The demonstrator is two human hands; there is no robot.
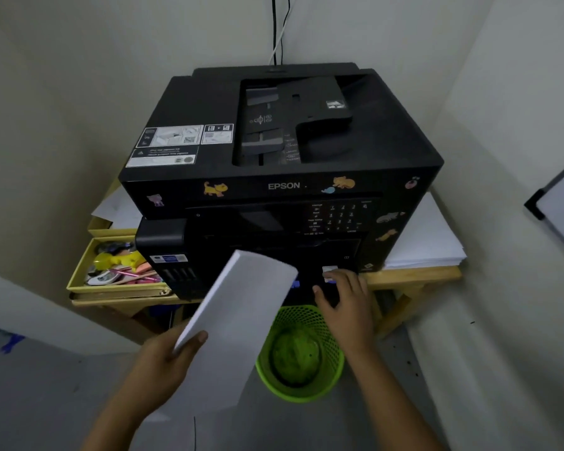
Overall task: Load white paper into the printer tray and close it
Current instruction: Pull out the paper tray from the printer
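A black Epson printer (284, 151) stands on a wooden table (414, 276) in a corner. My left hand (170, 356) is shut on a stack of white paper (238, 314), held tilted in front of the printer's lower front. My right hand (345, 301) rests on the front edge of the black paper tray (326, 289) at the printer's base, fingers curled over it. The paper hides the tray's left part, and I cannot tell how far out the tray is.
A green mesh waste bin (300, 356) stands on the floor below the tray. A yellow box of small items (111, 265) sits left of the printer. More white sheets (427, 242) lie to its right. Walls close in on both sides.
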